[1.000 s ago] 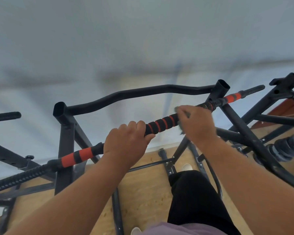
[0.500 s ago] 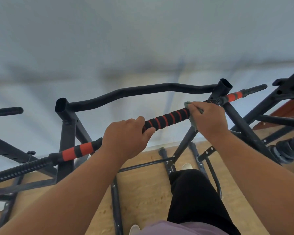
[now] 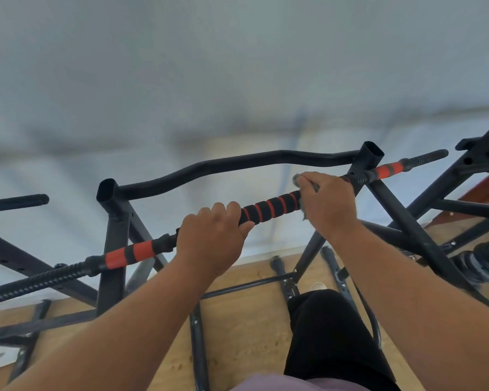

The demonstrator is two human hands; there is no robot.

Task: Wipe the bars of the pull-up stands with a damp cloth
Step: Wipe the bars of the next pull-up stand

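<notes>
The person stands at a black pull-up stand [image 3: 112, 249] with both arms raised to its front bar [image 3: 268, 206], the long one wrapped in black and orange foam. The left hand [image 3: 212, 241] has its grip curled round the middle of that bar, fingers over the top, apparently to steady it. The right hand [image 3: 326, 200] is wrapped round the bar further along, close to the right upright [image 3: 370, 162], and its grip is clamped on a grey cloth [image 3: 299, 179] pressed against the foam; only the cloth's edges peep out above the knuckles and below the palm. Between the two hands lies a striped stretch of foam, and beyond the right hand the orange sleeve [image 3: 386, 170] and the ribbed black tip run on past the upright. Nothing in the view shows which parts are already clean, since no wet sheen or dirt can be made out. As a judgement, the wiping of this bar is in hand and far from finished: the left end of the bar [image 3: 40, 280], the curved rear bar [image 3: 237, 163] and the frame tubes below all appear to wait. A second stand [image 3: 480, 156] at the right edge, and another bar [image 3: 17, 201] at the far left, suggest more work to come. Below is a wooden floor [image 3: 246, 348].
</notes>
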